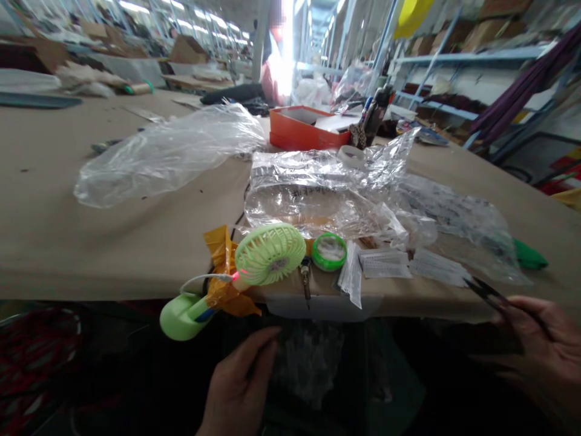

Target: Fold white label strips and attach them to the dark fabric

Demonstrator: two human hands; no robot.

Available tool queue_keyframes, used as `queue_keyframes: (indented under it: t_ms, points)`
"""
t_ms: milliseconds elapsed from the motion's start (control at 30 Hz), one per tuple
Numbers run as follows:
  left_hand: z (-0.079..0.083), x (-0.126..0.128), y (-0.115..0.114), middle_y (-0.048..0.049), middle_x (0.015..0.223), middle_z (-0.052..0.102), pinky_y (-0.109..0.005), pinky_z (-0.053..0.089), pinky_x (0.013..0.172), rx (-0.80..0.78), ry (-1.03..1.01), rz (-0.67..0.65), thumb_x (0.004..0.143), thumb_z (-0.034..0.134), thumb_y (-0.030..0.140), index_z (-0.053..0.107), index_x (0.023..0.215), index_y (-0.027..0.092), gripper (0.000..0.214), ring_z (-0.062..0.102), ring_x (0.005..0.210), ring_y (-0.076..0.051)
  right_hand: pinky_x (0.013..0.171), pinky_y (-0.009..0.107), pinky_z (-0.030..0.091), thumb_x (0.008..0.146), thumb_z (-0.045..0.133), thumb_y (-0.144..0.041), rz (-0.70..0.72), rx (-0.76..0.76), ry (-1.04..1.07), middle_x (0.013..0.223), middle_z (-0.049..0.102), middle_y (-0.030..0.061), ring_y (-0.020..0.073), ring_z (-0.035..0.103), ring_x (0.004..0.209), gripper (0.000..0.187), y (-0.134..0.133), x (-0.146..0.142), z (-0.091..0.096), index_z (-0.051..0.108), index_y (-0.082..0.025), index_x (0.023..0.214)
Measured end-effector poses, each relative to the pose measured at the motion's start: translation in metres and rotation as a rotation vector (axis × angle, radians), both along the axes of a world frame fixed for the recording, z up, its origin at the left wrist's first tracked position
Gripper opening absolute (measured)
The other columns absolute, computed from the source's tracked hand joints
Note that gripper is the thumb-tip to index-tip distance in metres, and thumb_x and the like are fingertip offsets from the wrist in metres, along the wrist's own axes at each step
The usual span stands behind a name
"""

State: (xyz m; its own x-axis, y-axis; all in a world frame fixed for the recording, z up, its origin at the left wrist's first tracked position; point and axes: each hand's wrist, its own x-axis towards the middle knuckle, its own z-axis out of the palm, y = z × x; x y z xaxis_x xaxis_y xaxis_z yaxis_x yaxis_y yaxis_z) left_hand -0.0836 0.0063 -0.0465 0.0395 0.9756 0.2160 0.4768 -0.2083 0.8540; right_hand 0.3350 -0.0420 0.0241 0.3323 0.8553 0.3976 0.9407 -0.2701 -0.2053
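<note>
My right hand [540, 339], at the lower right, is closed around a pair of dark scissors [488, 295]. Their narrow pointed blades are slightly apart and reach over the table edge near a row of white printed labels [438, 266]. Below the table edge, in front of my dark lap, my left hand [245, 381] has thumb and fingers pressed together. Whatever it may pinch is lost in the dark. Beside the scissors, more label strips [385, 264] lie fanned along the table's front. A clear plastic bag [311, 357] hangs below the edge between my hands.
A green fan [271, 254] is fixed at the table edge with brown tape [236, 301]. Near it are a green round tub [329, 251] and a small metal tool [305, 281]. Behind lie crinkled plastic bags [299, 200], a tape roll [351, 156] and an orange box [297, 128].
</note>
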Motion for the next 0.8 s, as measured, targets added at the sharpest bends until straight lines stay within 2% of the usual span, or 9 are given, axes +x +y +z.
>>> queue_keyframes:
  t_ms: [33,67,133,167,267,367,500,600,800]
  points:
    - [0.013,-0.001,0.004,0.0019,0.072,0.073,-0.017,0.053,0.059,0.056,0.024,-0.024,0.083,0.055,0.024,0.067,0.099,0.021,0.021,0.067,0.059,-0.011,0.044,0.022,0.048,0.086,0.049,-0.054,0.115,-0.088,0.065,0.072,0.072,0.0054,0.0169,0.068,0.054,0.028,0.002,-0.018,0.001,0.058,-0.029,0.096]
    - [0.025,-0.001,0.009,0.0023,0.071,0.072,-0.016,0.052,0.058,0.102,0.05,-0.06,0.083,0.055,0.022,0.066,0.104,0.02,0.023,0.066,0.058,-0.01,0.044,0.022,0.049,0.087,0.049,-0.051,0.213,-0.087,0.103,0.071,0.072,0.0041,0.0171,0.068,0.054,0.026,0.005,-0.038,0.003,0.057,-0.029,0.096]
    - [0.045,0.003,0.02,0.0016,0.069,0.072,-0.015,0.051,0.056,0.166,0.087,-0.144,0.084,0.052,0.018,0.061,0.113,0.017,0.03,0.065,0.055,-0.009,0.051,0.022,0.053,0.092,0.044,-0.045,0.406,-0.002,0.144,0.074,0.072,0.0027,0.0171,0.07,0.06,0.021,0.016,-0.078,0.006,0.054,-0.027,0.096]
    - [0.052,0.007,0.025,0.0004,0.069,0.072,-0.015,0.052,0.057,0.136,0.125,-0.193,0.085,0.05,0.017,0.059,0.117,0.015,0.034,0.066,0.056,-0.01,0.054,0.022,0.053,0.093,0.042,-0.041,0.516,0.022,0.161,0.074,0.071,0.0013,0.0159,0.069,0.06,0.019,0.023,-0.097,0.006,0.053,-0.026,0.095]
    - [0.062,0.018,0.039,-0.0057,0.078,0.075,-0.021,0.054,0.063,0.07,0.28,-0.256,0.087,0.043,0.016,0.051,0.129,0.014,0.043,0.07,0.062,-0.014,0.062,0.019,0.052,0.095,0.042,-0.025,0.753,-0.047,0.253,0.082,0.068,0.0001,0.0122,0.067,0.068,0.012,0.044,-0.139,0.005,0.052,-0.024,0.101]
    - [0.065,0.027,0.047,-0.0093,0.087,0.076,-0.028,0.055,0.068,-0.001,0.456,-0.268,0.089,0.037,0.019,0.04,0.139,0.018,0.05,0.072,0.07,-0.019,0.066,0.022,0.051,0.094,0.041,-0.018,0.914,-0.101,0.304,0.086,0.064,0.0027,0.0131,0.063,0.074,0.018,0.059,-0.159,-0.002,0.051,-0.021,0.109]
    - [0.068,0.033,0.055,-0.0119,0.081,0.076,-0.03,0.054,0.062,-0.073,0.637,-0.299,0.088,0.034,0.016,0.03,0.144,0.016,0.057,0.072,0.068,-0.024,0.062,0.023,0.048,0.095,0.039,-0.016,0.974,-0.116,0.365,0.081,0.06,0.0028,0.0124,0.059,0.068,0.017,0.065,-0.167,-0.01,0.053,-0.02,0.104]
    - [0.074,0.036,0.06,-0.0129,0.077,0.075,-0.029,0.053,0.059,-0.055,0.697,-0.304,0.085,0.035,0.013,0.029,0.145,0.013,0.06,0.072,0.066,-0.025,0.061,0.023,0.047,0.095,0.038,-0.015,0.982,-0.138,0.424,0.08,0.059,0.0029,0.0122,0.057,0.067,0.018,0.063,-0.169,-0.013,0.054,-0.019,0.102]
    - [0.079,0.04,0.067,-0.015,0.088,0.075,-0.031,0.053,0.064,-0.055,0.78,-0.306,0.082,0.036,0.01,0.027,0.145,0.014,0.063,0.072,0.069,-0.025,0.06,0.023,0.045,0.094,0.037,-0.015,0.976,-0.186,0.489,0.081,0.057,0.0026,0.0121,0.056,0.068,0.019,0.052,-0.165,-0.029,0.053,-0.019,0.103]
